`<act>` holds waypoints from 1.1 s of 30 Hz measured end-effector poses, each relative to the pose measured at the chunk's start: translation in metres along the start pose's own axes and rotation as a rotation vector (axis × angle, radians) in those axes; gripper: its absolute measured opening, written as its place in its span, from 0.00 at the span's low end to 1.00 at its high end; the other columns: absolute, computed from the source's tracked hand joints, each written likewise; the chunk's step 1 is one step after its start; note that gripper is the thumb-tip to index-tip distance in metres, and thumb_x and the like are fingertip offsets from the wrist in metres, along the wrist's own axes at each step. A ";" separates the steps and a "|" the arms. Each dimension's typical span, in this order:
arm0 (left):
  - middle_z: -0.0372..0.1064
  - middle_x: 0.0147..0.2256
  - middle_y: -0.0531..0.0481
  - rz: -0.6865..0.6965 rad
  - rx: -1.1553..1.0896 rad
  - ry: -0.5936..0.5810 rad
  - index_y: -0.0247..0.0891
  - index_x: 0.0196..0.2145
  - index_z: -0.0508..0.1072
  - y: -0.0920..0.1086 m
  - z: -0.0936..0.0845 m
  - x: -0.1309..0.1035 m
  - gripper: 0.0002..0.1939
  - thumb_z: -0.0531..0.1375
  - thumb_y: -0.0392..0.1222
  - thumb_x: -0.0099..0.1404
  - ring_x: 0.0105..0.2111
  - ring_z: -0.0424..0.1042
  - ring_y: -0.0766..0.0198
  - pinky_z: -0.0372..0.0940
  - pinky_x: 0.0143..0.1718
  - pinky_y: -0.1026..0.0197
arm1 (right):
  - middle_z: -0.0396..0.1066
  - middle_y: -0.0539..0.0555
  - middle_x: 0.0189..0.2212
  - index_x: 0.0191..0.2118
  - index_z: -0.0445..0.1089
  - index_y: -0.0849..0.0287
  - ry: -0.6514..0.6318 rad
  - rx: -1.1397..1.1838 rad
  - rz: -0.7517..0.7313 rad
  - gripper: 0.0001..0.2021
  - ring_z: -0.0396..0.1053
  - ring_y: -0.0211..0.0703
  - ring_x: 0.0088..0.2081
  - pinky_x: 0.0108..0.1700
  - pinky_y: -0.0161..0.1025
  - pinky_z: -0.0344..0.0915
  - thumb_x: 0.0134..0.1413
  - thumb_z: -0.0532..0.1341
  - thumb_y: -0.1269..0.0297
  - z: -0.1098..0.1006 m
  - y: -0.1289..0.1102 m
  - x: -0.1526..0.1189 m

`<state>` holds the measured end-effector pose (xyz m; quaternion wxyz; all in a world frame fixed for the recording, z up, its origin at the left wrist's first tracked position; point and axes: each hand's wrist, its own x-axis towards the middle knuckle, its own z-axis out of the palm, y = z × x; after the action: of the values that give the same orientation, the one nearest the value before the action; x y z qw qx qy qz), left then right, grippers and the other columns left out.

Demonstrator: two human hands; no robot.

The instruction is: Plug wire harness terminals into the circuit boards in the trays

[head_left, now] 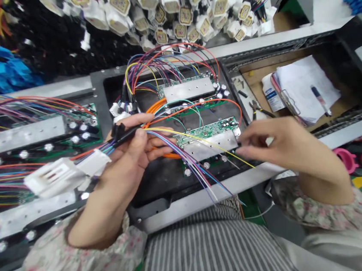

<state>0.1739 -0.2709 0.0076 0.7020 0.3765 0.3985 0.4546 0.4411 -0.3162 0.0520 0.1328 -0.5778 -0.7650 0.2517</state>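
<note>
- Gripping, in the left hand (136, 142), a wire harness (124, 136) by its black sleeve, thumb and fingers clamped on it above the black tray (155, 183).
- Trailing from that grip: a white connector (52, 177) leftward, and loose wire ends (182, 148) fanned across the lower circuit board (214, 142).
- Hovering near that board's right end with the right hand (275, 140), thumb and fingertips close together (blurred; cannot tell whether pinching anything).
- Apparently sorting or attaching harness wires at present; calling next, by judgement, for singling out one free end and lining it up with the board.
- Containing, in the same tray, also an upper circuit board (189, 90); in the right-hand compartment (346, 42), pliers (259, 109), a white bottle (272, 93), papers (304, 79) and a pen (321, 100).
</note>
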 end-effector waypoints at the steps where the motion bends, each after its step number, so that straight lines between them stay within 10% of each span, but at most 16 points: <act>1: 0.80 0.33 0.52 -0.001 0.000 0.007 0.43 0.39 0.73 0.000 0.000 0.000 0.12 0.67 0.46 0.59 0.31 0.80 0.63 0.77 0.32 0.64 | 0.72 0.48 0.22 0.28 0.73 0.58 -0.084 0.008 -0.071 0.06 0.68 0.34 0.23 0.26 0.33 0.60 0.54 0.62 0.66 0.000 -0.004 0.000; 8: 0.79 0.35 0.51 -0.054 -0.083 -0.006 0.41 0.39 0.73 -0.003 -0.003 0.003 0.18 0.71 0.47 0.53 0.31 0.79 0.64 0.77 0.34 0.62 | 0.74 0.49 0.23 0.28 0.71 0.57 0.338 -0.005 0.127 0.04 0.71 0.38 0.25 0.28 0.35 0.64 0.53 0.62 0.68 0.008 0.002 0.022; 33: 0.79 0.36 0.52 -0.063 -0.109 -0.055 0.42 0.42 0.70 -0.007 -0.007 0.000 0.16 0.68 0.47 0.58 0.35 0.79 0.65 0.76 0.37 0.64 | 0.68 0.49 0.18 0.24 0.67 0.57 0.203 -0.157 0.105 0.11 0.64 0.37 0.21 0.25 0.36 0.55 0.55 0.63 0.60 0.019 0.002 0.037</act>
<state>0.1702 -0.2718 -0.0011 0.7460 0.3373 0.3657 0.4428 0.4227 -0.2854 0.0317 0.1506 -0.6480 -0.7338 0.1376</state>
